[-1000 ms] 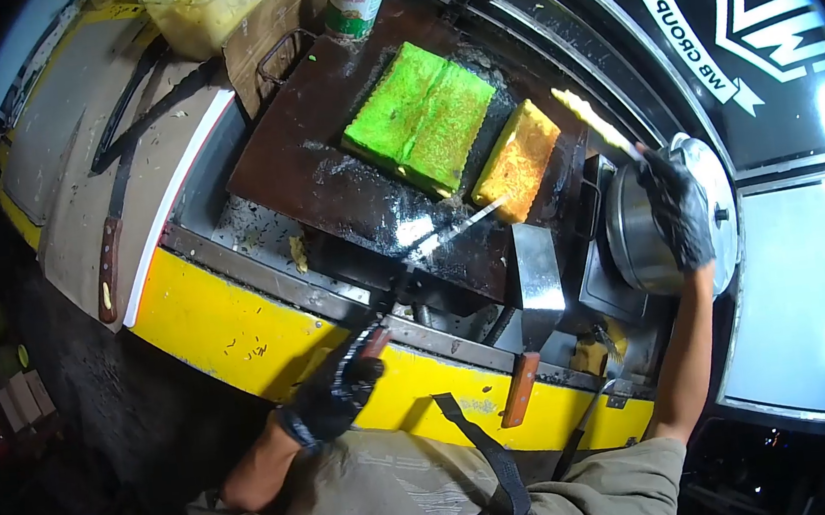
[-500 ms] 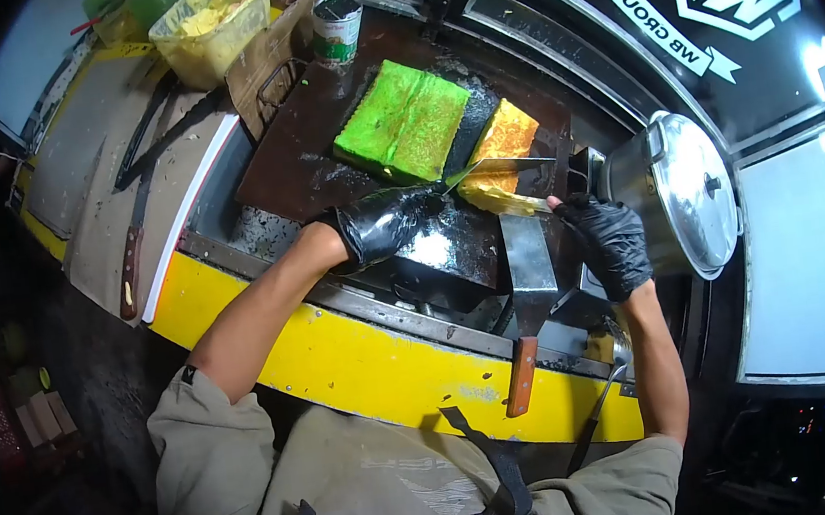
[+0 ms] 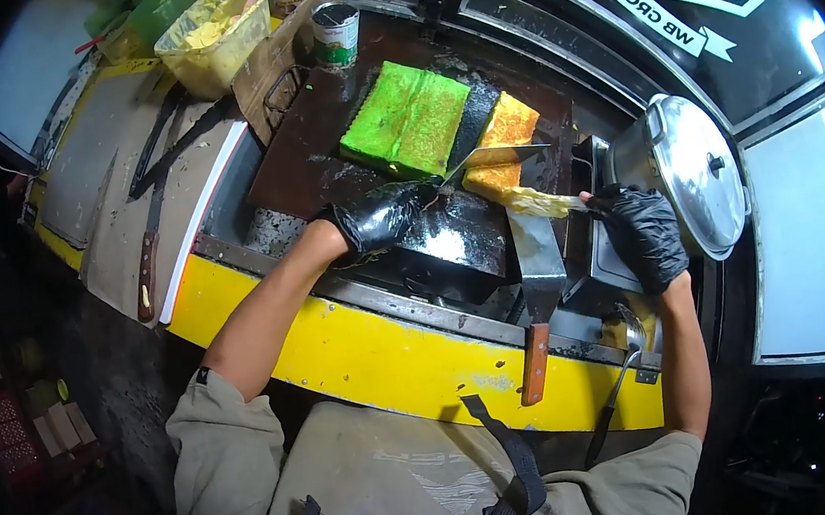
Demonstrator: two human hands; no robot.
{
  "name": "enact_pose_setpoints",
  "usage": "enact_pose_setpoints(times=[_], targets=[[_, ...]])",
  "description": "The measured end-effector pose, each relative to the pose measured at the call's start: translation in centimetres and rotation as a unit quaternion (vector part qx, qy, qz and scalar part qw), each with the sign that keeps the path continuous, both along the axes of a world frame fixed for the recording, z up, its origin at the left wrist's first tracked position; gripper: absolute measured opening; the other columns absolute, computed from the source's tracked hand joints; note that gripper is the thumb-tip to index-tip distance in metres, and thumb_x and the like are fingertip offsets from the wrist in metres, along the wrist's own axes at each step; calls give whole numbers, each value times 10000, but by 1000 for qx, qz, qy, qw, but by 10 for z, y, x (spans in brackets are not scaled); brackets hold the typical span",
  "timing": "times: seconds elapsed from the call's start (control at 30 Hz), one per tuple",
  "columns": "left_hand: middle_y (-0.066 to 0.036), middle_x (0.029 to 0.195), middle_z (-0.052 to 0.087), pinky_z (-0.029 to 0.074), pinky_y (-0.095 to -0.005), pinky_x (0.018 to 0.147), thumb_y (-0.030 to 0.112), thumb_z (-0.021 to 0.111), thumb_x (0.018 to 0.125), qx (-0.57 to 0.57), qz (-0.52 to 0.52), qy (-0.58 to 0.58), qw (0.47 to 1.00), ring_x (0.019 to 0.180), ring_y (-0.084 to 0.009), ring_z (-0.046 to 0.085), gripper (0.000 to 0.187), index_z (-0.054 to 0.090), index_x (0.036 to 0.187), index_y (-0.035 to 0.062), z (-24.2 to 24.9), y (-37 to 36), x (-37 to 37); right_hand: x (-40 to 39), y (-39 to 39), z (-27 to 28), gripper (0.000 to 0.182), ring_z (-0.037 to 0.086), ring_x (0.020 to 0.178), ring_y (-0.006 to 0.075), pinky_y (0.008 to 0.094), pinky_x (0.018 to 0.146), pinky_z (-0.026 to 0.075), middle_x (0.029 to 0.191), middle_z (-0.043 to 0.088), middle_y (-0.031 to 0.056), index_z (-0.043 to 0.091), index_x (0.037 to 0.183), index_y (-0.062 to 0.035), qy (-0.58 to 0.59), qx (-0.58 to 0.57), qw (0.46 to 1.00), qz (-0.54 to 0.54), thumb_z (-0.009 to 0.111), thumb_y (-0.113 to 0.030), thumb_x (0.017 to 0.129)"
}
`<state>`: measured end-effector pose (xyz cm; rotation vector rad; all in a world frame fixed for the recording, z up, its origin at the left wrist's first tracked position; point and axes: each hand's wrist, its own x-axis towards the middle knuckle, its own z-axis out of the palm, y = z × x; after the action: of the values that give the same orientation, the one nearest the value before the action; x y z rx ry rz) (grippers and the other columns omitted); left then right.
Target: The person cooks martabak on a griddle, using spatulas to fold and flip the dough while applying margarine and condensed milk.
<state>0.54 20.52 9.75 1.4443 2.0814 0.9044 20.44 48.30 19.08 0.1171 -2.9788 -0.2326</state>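
My left hand [image 3: 383,217], in a black glove, is closed on the handle of a metal scraper [image 3: 507,154], whose blade lies against a yellow toasted bread piece [image 3: 509,127]. On the right, my right hand [image 3: 639,234], also gloved in black, grips a butter-smeared spreader [image 3: 542,202] by its right end. The spreader is just below the yellow bread's lower edge. A green bread slab [image 3: 408,117] lies on the dark griddle [image 3: 306,148], left of the yellow piece. Below the spreader rests a wide spatula [image 3: 540,264] with its wooden handle toward me.
An open can [image 3: 337,36] stands at the griddle's back left, near a tub of yellow spread [image 3: 214,42]. A long knife [image 3: 148,260] lies on the cardboard at left. A lidded pot [image 3: 696,177] stands at right, above a spoon [image 3: 614,402].
My right hand and the spreader have moved right, away from the yellow bread's lower end. The scraper's blade has shifted slightly up on the bread. The camera view has also shifted a little.
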Motion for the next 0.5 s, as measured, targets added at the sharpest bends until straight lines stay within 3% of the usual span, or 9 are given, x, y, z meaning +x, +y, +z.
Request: enact_pose_setpoints(times=[0.1, 0.2, 0.27, 0.33, 0.37, 0.4, 0.43, 0.47, 0.5], targets=[[-126, 1229, 541, 398, -313, 942, 272, 408, 949, -64, 1, -37, 997, 1117, -222, 532, 382, 504, 1224, 26, 21, 3, 2, -9, -17, 3, 225, 597, 698, 264, 358, 595, 446, 790, 628, 79, 675, 980, -165, 19, -73, 997, 0, 562, -87, 802], [-123, 1232, 541, 397, -309, 947, 278, 376, 959, -58, -6, -61, 996, 1122, -224, 530, 397, 485, 1240, 19, 5, 6, -2, -21, -6, -25, 264, 594, 703, 264, 360, 592, 444, 805, 627, 78, 664, 1006, -173, 31, -63, 997, 31, 574, -73, 779], [-117, 1270, 513, 378, -292, 969, 257, 333, 973, -81, -36, -28, 996, 1156, -202, 504, 408, 442, 1273, 4, -1, 3, -4, -13, 1, -18, 222, 593, 708, 271, 369, 596, 439, 795, 622, 87, 666, 976, -127, 31, -49, 998, 20, 586, -81, 773], [-110, 1306, 479, 358, -277, 987, 220, 309, 980, 3, -58, -80, 995, 1185, -169, 473, 400, 415, 1294, -2, -25, -4, -5, 3, 3, 5, 245, 608, 689, 284, 359, 614, 479, 784, 632, 123, 665, 953, -90, 21, -29, 999, 8, 600, 9, 739], [-105, 1350, 427, 330, -269, 1010, 178, 307, 977, -50, -41, -141, 988, 1225, -156, 426, 399, 372, 1321, -13, -8, -8, 1, 11, -4, 18, 247, 606, 695, 288, 362, 618, 476, 785, 631, 129, 661, 957, -74, -3, -68, 997, -39, 603, 22, 737], [-111, 1368, 398, 309, -261, 1031, 158, 328, 966, 52, -66, -144, 986, 1251, -168, 395, 404, 353, 1334, -8, -53, -13, -8, 18, -11, 29, 249, 603, 701, 293, 364, 623, 474, 786, 629, 135, 658, 961, -58, -29, -105, 990, -85, 607, 35, 735], [-112, 1375, 384, 295, -260, 1044, 154, 329, 963, 38, -65, -152, 985, 1262, -174, 381, 412, 337, 1343, -7, -45, -26, -5, 23, -17, 33, 230, 602, 722, 254, 338, 684, 471, 847, 629, 139, 637, 1005, -23, -14, -186, 978, -96, 632, -14, 775], [-112, 1383, 370, 282, -259, 1057, 151, 330, 961, 24, -66, -162, 984, 1273, -180, 366, 421, 322, 1351, -5, -38, -40, 4, 29, -21, 33, 272, 589, 734, 165, 308, 705, 467, 874, 623, 110, 596, 1084, -10, 1, -292, 952, -96, 605, -24, 812], [-122, 1289, 460, 336, -272, 1009, 132, 382, 937, 69, -4, -225, 972, 1203, -184, 440, 379, 400, 1289, -8, -39, -54, 12, 32, -25, 24, 269, 559, 726, 131, 293, 690, 458, 864, 605, 88, 579, 1104, -12, -10, -372, 917, -141, 580, -38, 836]])
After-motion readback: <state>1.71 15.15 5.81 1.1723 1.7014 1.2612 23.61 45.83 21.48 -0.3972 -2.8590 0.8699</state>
